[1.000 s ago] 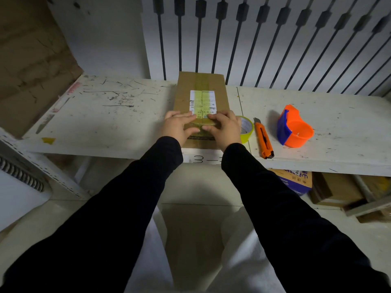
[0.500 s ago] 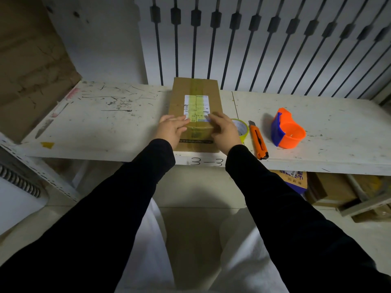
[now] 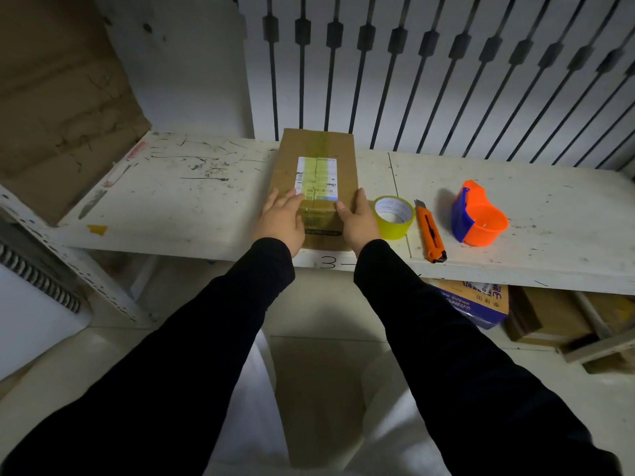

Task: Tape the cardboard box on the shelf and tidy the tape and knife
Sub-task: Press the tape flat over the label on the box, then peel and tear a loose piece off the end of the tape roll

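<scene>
A brown cardboard box (image 3: 318,146) with a white label and a yellowish tape strip down its top lies on the white shelf (image 3: 171,201). My left hand (image 3: 281,219) lies flat on the box's near left corner, fingers spread. My right hand (image 3: 359,219) presses against the box's near right side, fingers together. Just right of that hand sits a roll of clear yellow tape (image 3: 393,216). An orange utility knife (image 3: 429,233) lies beside the roll, blade end pointing away. Farther right stands an orange and blue tape dispenser (image 3: 479,216).
A wall with black vertical bars (image 3: 412,80) rises behind the shelf. A large cardboard sheet (image 3: 58,97) leans at the left end. Under the shelf at the right lie a blue-printed carton (image 3: 476,302) and brown boxes (image 3: 549,314). A white appliance (image 3: 31,304) stands at lower left.
My hands have slid apart from the middle of the box's near end to its two sides. The tape roll, earlier half hidden by my right hand, now shows whole.
</scene>
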Tool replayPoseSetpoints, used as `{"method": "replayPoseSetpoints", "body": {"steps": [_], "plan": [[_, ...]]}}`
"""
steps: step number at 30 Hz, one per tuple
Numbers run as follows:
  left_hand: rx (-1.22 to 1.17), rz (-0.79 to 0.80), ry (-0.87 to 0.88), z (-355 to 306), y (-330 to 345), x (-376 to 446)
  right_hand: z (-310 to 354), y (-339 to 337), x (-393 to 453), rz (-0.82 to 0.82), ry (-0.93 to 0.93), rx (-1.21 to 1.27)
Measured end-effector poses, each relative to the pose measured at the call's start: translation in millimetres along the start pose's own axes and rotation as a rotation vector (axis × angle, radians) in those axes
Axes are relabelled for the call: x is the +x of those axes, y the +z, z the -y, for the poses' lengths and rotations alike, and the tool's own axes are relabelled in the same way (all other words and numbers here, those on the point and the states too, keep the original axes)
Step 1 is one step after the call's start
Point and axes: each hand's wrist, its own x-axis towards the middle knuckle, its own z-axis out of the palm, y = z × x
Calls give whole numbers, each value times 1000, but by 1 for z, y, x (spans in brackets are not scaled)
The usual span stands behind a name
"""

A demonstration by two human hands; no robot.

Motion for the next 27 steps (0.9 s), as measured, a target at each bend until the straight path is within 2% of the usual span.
{"method": "replayPoseSetpoints", "body": {"steps": [11, 20, 27], "plan": [[66, -65, -43, -22, 9, 0, -5, -5, 4, 46, 34, 59], [-155, -91, 233, -83, 32, 2, -22, -48, 15, -36, -3, -26], [-257, 34, 306, -118, 64, 6, -44, -85, 22, -210, -2, -123]]}}
